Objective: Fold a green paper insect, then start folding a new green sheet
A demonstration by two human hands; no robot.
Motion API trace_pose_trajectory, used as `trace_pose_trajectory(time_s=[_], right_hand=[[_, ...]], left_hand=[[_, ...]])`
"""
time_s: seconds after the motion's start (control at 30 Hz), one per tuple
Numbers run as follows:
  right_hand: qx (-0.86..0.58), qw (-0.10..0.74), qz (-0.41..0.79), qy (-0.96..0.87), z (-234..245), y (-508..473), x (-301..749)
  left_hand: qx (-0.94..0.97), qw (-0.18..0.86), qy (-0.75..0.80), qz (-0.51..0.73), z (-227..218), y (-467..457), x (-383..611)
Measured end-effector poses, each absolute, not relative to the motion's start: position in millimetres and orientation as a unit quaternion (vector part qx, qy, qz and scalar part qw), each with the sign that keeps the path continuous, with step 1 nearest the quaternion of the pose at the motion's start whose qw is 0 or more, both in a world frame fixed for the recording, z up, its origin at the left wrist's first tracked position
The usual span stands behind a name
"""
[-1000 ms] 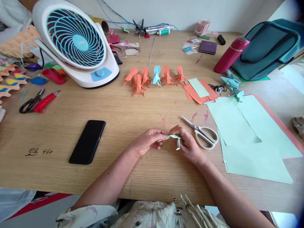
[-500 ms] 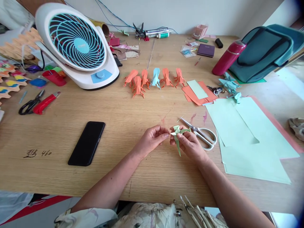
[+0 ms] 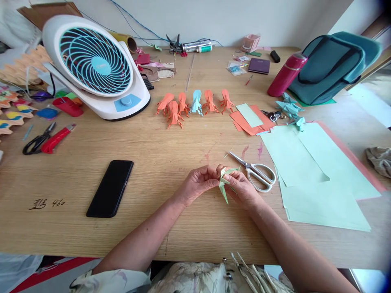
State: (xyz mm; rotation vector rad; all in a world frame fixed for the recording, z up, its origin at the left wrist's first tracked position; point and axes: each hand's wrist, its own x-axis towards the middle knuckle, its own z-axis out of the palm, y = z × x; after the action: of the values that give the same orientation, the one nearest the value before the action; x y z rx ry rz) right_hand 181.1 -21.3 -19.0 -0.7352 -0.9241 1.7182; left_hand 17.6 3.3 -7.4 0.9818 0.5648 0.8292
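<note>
Between my hands is a pale green folded-paper figure (image 3: pixel 223 188) with narrow pointed strips sticking out. My right hand (image 3: pixel 241 187) pinches it between thumb and fingers. From the other side, the thumb and fingertips of my left hand (image 3: pixel 198 184) close on its left edge. Fingers partly hide the middle of the fold. White-handled scissors (image 3: pixel 259 175) lie just beyond my right hand, blades pointing up and left. Farther back stand several orange folded-paper figures (image 3: pixel 173 114) and one light blue figure (image 3: pixel 196 101).
A black phone (image 3: pixel 110 188) lies at left, with dark scissors (image 3: pixel 36 142) and a red cutter (image 3: pixel 56 139) behind it. A white fan (image 3: pixel 122 103) stands back left. Light green sheets (image 3: pixel 320 203) cover the right side, near a red bottle (image 3: pixel 287 75) and a teal bag (image 3: pixel 326 69).
The green paper figure has turned in my fingers, and its lower strip has swung left. My left hand has moved right, onto the figure. The whole view has shifted slightly.
</note>
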Motion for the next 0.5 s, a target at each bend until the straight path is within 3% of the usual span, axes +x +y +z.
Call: trace_pose_trajectory(time_s=[0.5], right_hand=[[-0.424, 0.465, 0.608, -0.484, -14.0, -20.7, 184.9]], left_hand=[[0.476, 0.759, 0.241, 0.373, -8.2, 1.5, 15.9]])
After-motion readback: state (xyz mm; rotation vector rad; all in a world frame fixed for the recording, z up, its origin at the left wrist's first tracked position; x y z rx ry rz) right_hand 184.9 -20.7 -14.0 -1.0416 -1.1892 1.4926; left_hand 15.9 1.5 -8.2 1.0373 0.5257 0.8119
